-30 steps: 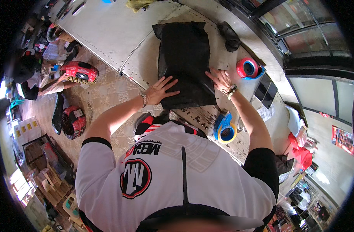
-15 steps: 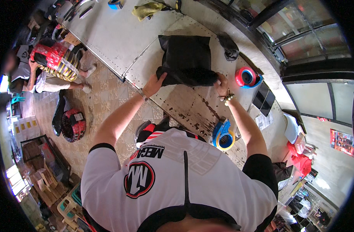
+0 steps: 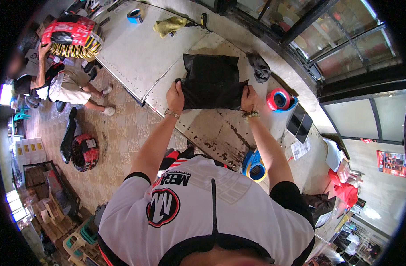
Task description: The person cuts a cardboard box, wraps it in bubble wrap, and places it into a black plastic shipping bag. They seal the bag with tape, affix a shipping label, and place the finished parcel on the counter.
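Observation:
A black plastic bag (image 3: pixel 212 66) lies on the metal-topped table in front of me, with a flap folded across its near half. My left hand (image 3: pixel 175 95) pinches the left end of the fold between thumb and fingers. At the opposite end, my right hand (image 3: pixel 249 98) grips the other corner, fingers curled round the plastic. Both hands keep the fold stretched between them. What is inside the bag is hidden. Right of my right hand sits a red tape roll (image 3: pixel 278 99) on a blue dispenser. A blue tape dispenser (image 3: pixel 255 166) stands close to my right forearm.
On the table (image 3: pixel 136 53) are a yellow-green cloth (image 3: pixel 169 26), a blue tape roll (image 3: pixel 134 16), a crumpled dark bundle (image 3: pixel 259 68) and a black phone-like slab (image 3: pixel 299 122). At left, a person (image 3: pixel 65 80) carries wrapped tires (image 3: pixel 72 35); another wrapped tire (image 3: pixel 85 150) lies on the floor.
Both hands have shifted their hold to the ends of the bag's fold, which is now flatter and pulled straighter. The person at left has raised the wrapped tires higher.

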{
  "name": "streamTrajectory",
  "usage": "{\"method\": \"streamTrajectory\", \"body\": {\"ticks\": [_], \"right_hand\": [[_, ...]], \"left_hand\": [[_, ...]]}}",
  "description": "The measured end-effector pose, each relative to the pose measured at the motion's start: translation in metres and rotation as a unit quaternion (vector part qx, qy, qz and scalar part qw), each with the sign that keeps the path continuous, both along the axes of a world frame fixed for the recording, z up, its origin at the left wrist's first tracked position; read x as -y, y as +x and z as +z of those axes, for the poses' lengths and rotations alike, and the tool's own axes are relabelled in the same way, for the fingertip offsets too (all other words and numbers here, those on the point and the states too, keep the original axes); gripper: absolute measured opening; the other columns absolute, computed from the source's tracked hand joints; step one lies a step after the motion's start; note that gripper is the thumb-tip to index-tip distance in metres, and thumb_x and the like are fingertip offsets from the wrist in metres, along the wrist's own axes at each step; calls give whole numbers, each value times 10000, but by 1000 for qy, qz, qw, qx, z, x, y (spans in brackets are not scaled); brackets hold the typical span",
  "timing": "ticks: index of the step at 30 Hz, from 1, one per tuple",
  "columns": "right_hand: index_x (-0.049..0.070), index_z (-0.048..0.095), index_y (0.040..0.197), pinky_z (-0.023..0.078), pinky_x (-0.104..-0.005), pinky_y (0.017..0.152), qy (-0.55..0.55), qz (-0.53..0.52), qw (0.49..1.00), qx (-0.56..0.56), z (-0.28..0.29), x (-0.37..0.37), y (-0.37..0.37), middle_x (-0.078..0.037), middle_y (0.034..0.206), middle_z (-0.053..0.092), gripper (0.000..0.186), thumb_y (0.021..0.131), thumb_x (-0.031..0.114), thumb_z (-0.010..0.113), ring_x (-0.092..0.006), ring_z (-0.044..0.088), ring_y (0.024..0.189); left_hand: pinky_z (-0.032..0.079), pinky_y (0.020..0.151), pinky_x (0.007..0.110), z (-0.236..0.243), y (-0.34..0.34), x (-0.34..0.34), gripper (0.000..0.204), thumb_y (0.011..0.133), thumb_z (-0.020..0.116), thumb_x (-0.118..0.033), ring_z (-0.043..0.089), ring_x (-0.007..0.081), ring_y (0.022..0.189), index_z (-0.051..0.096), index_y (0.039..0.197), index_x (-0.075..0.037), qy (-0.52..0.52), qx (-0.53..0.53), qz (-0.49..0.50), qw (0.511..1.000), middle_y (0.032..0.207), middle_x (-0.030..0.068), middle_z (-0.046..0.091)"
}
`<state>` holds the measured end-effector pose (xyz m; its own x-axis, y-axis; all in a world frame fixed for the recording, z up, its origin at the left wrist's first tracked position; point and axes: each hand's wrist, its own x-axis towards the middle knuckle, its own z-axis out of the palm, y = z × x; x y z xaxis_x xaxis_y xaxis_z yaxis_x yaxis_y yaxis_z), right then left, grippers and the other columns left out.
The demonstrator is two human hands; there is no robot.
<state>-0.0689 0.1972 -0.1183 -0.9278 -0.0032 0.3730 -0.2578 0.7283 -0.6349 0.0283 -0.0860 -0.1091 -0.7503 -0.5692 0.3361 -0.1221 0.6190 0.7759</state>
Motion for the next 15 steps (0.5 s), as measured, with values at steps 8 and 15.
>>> {"method": "streamTrajectory", "body": {"ticks": [8, 15], "right_hand": [[121, 639, 952, 515, -464, 612, 145, -73, 981, 105, -25, 12, -10, -171, 727, 668, 293, 961, 376, 493, -372, 660, 690], [154, 631, 1037, 542, -449, 726, 228, -45, 946, 225, -28, 20, -10, -148, 939, 668, 255, 929, 367, 543, -320, 663, 878]], "left_hand": [[477, 746, 500, -17, -25, 7, 446, 1016, 385, -382, 618, 441, 834, 633, 979, -13, 21, 139, 55, 988, 853, 259, 647], [436, 942, 477, -26, -35, 19, 387, 971, 481, -379, 570, 378, 1098, 614, 1191, -90, 25, 266, 26, 963, 1153, 183, 629]]}}
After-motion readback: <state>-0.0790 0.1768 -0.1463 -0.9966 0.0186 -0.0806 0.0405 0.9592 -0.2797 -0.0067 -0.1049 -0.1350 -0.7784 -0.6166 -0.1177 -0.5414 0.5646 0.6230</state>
